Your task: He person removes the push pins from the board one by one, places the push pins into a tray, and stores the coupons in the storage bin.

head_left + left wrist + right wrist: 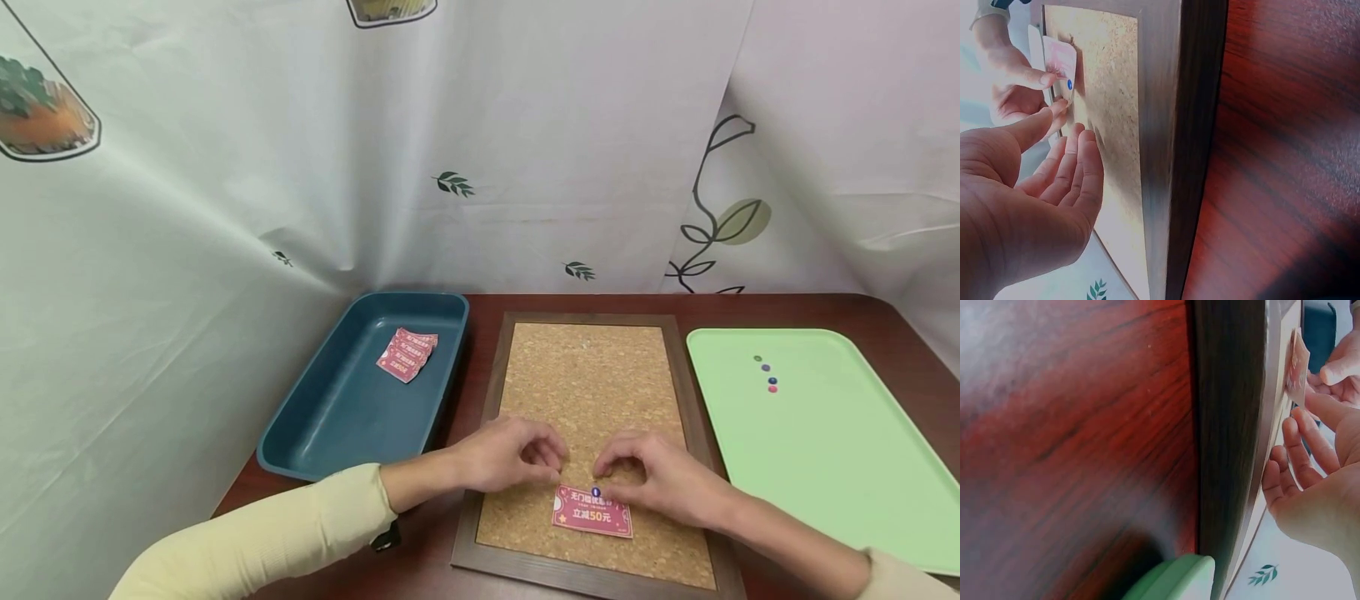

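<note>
A pink printed coupon [592,512] lies on the lower part of a cork board [592,392], a blue pushpin [596,492] at its top edge. In the left wrist view, part of the coupon stands out from the cork. My right hand [663,479] is at the coupon's upper right, thumb tip close beside the pin and fingers loosely bent. To the upper left of the coupon, my left hand [510,454] hovers low over the cork with relaxed, bent fingers and nothing in them. Both hands' fingertips face each other.
On the left, a dark blue tray [360,417] holds several overlapping pink coupons [407,354]. To the right is a light green tray [825,450] with several small coloured pushpins [772,381]. A brown wooden frame [693,400] borders the cork. Patterned white cloth [525,150] hangs behind the table.
</note>
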The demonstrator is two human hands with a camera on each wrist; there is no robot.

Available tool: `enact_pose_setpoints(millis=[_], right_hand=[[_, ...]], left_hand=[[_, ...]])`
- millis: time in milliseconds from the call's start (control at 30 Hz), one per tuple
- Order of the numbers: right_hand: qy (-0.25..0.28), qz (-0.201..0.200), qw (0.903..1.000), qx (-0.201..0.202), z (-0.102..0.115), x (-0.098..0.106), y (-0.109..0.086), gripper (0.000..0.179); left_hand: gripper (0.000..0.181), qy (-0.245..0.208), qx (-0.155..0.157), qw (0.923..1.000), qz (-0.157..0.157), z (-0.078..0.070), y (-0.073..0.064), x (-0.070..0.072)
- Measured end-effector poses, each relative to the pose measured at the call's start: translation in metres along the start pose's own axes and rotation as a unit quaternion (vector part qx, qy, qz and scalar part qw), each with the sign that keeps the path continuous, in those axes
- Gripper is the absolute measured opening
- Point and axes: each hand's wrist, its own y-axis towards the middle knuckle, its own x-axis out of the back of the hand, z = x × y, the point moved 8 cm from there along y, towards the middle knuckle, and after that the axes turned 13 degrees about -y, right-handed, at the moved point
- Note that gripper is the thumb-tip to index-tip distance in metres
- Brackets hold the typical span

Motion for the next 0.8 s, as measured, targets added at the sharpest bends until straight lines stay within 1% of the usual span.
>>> enact_pose_setpoints(millis=[167, 267, 500, 800], right_hand=[[0.003, 0.010, 0.9999, -0.003, 0.002, -0.003, 0.001, 0.015], [-0.001, 0.008, 1.0000, 0.004, 0.003, -0.004, 0.001, 0.015], [-0.022, 0.008, 0.9997, 0.001, 0.005, -0.006, 0.003, 0.016], [-0.040, 0.004, 0.9992, 0.005, 0.006, -0.009, 0.005, 0.021]], left_hand=[[0.018, 0.013, 0.012, 0.9998, 0.005, 0.002, 0.000, -0.004], [0.017, 0.016, 0.013, 0.9998, 0.006, 0.002, 0.000, -0.005], [0.014, 0.035, -0.007, 0.9993, 0.011, 0.000, 0.000, -0.009], [0.010, 0.040, -0.017, 0.9990, 0.011, 0.002, 0.003, -0.012]])
